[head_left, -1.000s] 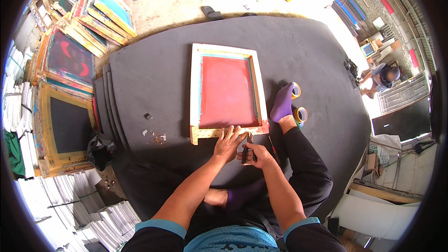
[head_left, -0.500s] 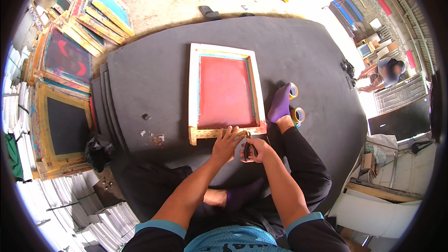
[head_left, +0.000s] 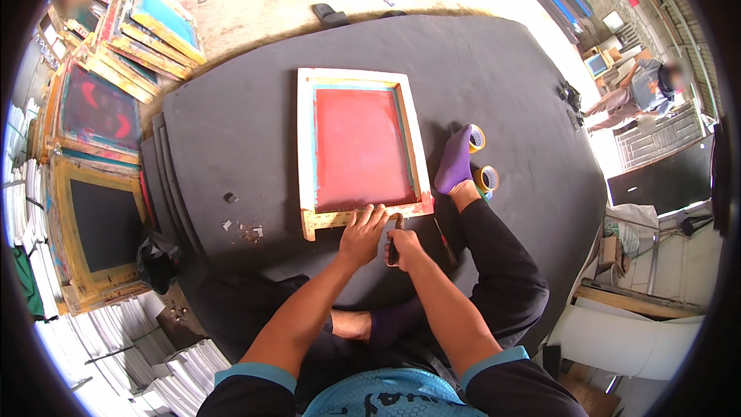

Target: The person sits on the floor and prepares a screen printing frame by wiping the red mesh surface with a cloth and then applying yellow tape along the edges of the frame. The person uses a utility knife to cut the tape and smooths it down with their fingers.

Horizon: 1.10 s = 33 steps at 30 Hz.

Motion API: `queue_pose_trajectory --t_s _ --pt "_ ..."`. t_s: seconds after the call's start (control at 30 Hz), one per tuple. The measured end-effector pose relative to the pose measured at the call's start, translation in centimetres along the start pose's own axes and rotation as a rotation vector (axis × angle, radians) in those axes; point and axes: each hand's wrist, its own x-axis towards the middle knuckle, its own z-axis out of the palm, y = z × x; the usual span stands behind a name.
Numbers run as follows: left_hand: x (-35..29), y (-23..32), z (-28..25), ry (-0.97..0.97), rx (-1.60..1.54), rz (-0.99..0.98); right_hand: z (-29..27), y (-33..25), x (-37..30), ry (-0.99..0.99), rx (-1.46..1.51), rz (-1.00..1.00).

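Note:
A wooden screen-printing frame (head_left: 307, 147) with red mesh lies on the dark mat in front of me. On its near rail my left hand (head_left: 363, 235) rests, fingers stretched over the wood, holding nothing. My right hand (head_left: 404, 249) is closed around black-handled pliers (head_left: 394, 251), whose head reaches the near rail just right of my left fingers. What the jaws grip is too small to make out. Right of that hand, a thin tool like a screwdriver (head_left: 444, 241) lies on the mat.
Two tape rolls (head_left: 486, 178) stand beside my purple-socked foot (head_left: 454, 158). Small scraps (head_left: 248, 232) lie left of the frame. More screen frames (head_left: 100, 220) lean at the left, near a black bag (head_left: 158, 259) and paper stacks (head_left: 131, 332). A person (head_left: 652, 86) is at the far right.
The pliers have tilted in my right hand, and its fingers have closed further round the handles. My left hand stays on the rail. The whole view has shifted slightly.

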Motion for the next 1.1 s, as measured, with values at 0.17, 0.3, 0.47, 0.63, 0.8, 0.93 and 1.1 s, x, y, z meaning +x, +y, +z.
queue_pose_trajectory --t_s 0.17,0.3,0.47,0.63,0.8,0.93,1.1 --pt "0.5 -0.4 1.3 0.049 -0.060 0.005 1.7 3.0 1.2 0.271 -0.219 -0.315" --pt "0.3 -0.2 0.5 0.015 -0.042 0.007 1.3 4.2 2.0 0.220 -0.180 -0.334" --pt "0.3 -0.2 -0.5 -0.033 -0.044 0.007 -2.1 2.5 -0.2 -0.176 0.016 -0.135" --pt "0.1 -0.1 -0.2 -0.017 -0.057 -0.019 -2.8 -0.2 -1.9 -0.258 -0.087 -0.032" --pt "0.3 -0.1 -0.2 -0.003 -0.068 -0.012 -3.0 -1.5 -2.0 -0.260 -0.081 0.014" --pt "0.3 -0.2 0.1 0.019 -0.078 -0.003 -3.4 -1.8 -1.7 -0.288 -0.059 0.035" --pt "0.4 0.0 -0.9 0.001 -0.122 -0.022 -3.8 -2.6 -1.5 -0.294 -0.056 0.096"
